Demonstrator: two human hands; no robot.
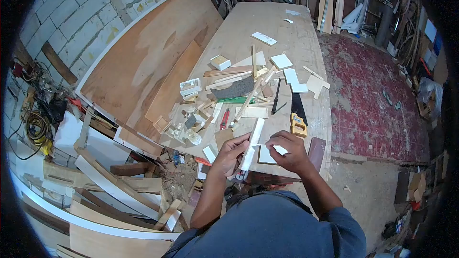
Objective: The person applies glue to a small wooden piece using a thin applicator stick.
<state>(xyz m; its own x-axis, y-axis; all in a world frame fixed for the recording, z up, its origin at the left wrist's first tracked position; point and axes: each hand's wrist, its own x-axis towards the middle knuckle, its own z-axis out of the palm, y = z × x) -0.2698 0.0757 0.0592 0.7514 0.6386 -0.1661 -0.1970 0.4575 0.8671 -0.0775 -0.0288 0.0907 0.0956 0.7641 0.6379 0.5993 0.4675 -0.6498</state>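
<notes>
My left hand (228,155) is closed around a narrow white strip (252,145), held tilted above the near edge of the workbench. Close to the strip's right side, my right hand (289,152) has its fingers pinched together. A thin pale sliver shows between those fingertips and the strip, too small to name. Under the right hand a white rectangular piece (271,155) lies on the bench. Just beyond it rests a handsaw with a yellow handle (299,126). A red cutter-like tool (224,119) lies past my left hand.
Wood offcuts, a piece of grey sandpaper (235,88) and white blocks (281,61) cover the middle of the workbench (287,26). Large plywood sheets (148,52) lean at the left. Scrap boards (117,181) pile up on the left floor. Red tiled floor (368,100) lies right.
</notes>
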